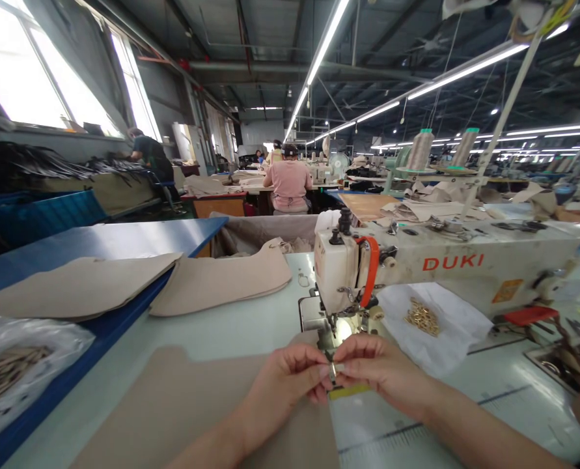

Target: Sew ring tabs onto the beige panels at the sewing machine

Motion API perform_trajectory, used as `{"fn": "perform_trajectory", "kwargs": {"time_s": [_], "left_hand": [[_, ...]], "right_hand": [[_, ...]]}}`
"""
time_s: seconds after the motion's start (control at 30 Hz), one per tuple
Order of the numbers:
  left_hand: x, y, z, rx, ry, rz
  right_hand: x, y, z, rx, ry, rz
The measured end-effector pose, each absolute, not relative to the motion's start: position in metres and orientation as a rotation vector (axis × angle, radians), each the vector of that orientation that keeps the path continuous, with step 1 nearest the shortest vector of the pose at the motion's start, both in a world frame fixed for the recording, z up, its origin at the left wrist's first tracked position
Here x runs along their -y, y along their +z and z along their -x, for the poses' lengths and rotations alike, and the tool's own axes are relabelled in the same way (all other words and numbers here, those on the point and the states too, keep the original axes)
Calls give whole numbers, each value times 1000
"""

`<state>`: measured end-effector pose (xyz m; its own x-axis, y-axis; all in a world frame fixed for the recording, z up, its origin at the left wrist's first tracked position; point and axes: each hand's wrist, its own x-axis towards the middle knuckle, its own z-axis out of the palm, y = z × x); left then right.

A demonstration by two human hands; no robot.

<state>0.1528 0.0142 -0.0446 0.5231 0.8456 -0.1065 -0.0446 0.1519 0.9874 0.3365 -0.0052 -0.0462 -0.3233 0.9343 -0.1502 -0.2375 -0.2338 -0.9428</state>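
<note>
Landmark: the sewing machine (341, 270). Small gold-coloured metal piece (333, 374) sits just on the near side of its needle end, above the desk (243, 332). Left hand (287, 378) and right hand (387, 368) meet there, fingers of both clamped on the piece — neither hand nearer, one at each side. Long axis appears to cross the line between the hands — exact tilt too small to tell. Beige panel (172, 410) lies on the machine's near side, beneath the left hand.
</note>
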Motion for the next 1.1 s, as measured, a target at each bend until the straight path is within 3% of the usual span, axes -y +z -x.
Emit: {"fn": "perform_trajectory", "kwargs": {"time_s": [0.2,0.7,1.1], "left_hand": [[-15,-47,-153,-866,807,-1223],[-18,-45,-146,-880,801,-955],[-17,-38,-149,-965,692,-1198]], "right_hand": [[6,-41,-334,1247,1509,1107],[-8,-60,-314,1112,1516,1030],[-5,-69,-318,1221,1626,932]]}}
